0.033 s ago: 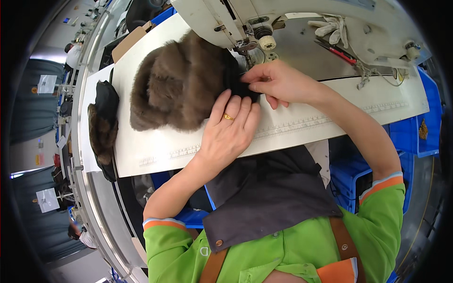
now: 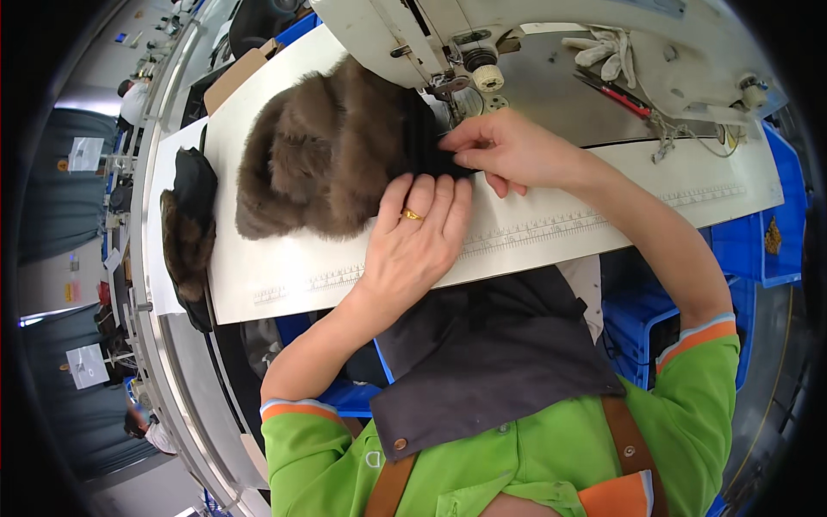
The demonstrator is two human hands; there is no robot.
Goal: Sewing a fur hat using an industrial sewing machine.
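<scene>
While the right hand pinches black cloth, tabletop borders it.

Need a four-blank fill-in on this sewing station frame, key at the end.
1. A ring is worn on the person's ____ hand.
2. The cloth at the right hand is ____.
3. The fur piece lying on the white table is ____.
4. The slim tool near the pale glove has a ____ handle.

Missing words: left; black; brown; red
</scene>
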